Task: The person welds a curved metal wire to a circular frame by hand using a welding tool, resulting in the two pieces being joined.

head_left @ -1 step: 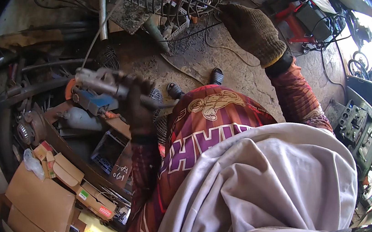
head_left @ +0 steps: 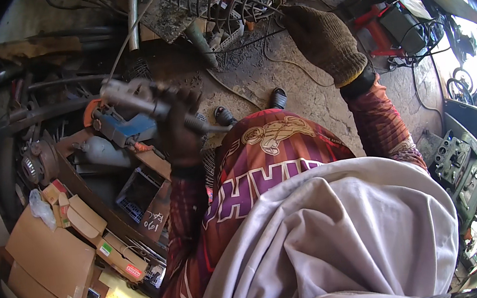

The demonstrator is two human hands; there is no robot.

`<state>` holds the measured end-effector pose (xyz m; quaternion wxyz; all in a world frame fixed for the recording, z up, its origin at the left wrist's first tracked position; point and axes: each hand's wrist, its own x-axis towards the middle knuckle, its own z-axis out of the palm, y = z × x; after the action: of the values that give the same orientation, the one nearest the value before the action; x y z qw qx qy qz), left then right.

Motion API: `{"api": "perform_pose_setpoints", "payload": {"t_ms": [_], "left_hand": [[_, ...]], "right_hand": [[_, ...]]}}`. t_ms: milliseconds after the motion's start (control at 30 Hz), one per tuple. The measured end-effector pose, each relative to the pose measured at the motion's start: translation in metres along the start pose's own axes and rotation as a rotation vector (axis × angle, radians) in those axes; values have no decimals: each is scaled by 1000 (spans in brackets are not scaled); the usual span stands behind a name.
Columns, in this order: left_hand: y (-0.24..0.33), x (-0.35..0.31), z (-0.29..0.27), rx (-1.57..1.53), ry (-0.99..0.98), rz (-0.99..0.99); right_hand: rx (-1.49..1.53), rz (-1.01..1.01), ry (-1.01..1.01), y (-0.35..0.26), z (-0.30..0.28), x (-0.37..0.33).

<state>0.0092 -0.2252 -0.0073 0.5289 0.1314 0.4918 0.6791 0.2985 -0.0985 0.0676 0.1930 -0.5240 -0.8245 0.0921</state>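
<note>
**Left hand in a dark glove (head_left: 179, 120) wrapped round a grey, barrel-shaped metal tool (head_left: 130, 98); right hand in a brown knitted glove (head_left: 323, 42) pinching a thin, dark metal rod with a red-glowing tip (head_left: 254, 3)**

The left hand's fingers curl about the tool's rear part, with no visible gap between palm and barrel. The tool is in front of the person's left side, its thick end pointing away to the left. A thin, pale line (head_left: 137, 32) slants up from near that end; whether it is a rod or a cable, I cannot tell.

The right hand is reached forward, fingertips drawn together on the near end of the rod. The rod slants up and left over a dark cage of curved metal bars (head_left: 246, 14); I cannot tell whether its tip touches them.

Beside the cage are a flat, dark, rough-surfaced plate (head_left: 164, 17) and a grey-green metal cylinder (head_left: 201, 46). Below the left hand's tool sits a blue metal block (head_left: 124, 128). Large brown cardboard boxes (head_left: 51, 261) lie farther to the lower left.
</note>
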Motion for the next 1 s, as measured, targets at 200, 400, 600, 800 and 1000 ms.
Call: {"api": "perform_pose_setpoints", "payload": {"t_ms": [200,400,600,800,1000], "left_hand": [[-64,38,75,-76,-185,61],[-99,72,84,2,-176,106],[-101,69,104,-32,-68,173],[-101,70,103,156,-66,224],[-110,75,99,175,-61,198]], "right_hand": [[75,52,-49,-1,-3,3],[7,-50,-43,6,-3,5],[84,-35,-17,10,-3,5],[82,-78,20,14,-1,4],[53,-71,-2,14,-1,4]]}}
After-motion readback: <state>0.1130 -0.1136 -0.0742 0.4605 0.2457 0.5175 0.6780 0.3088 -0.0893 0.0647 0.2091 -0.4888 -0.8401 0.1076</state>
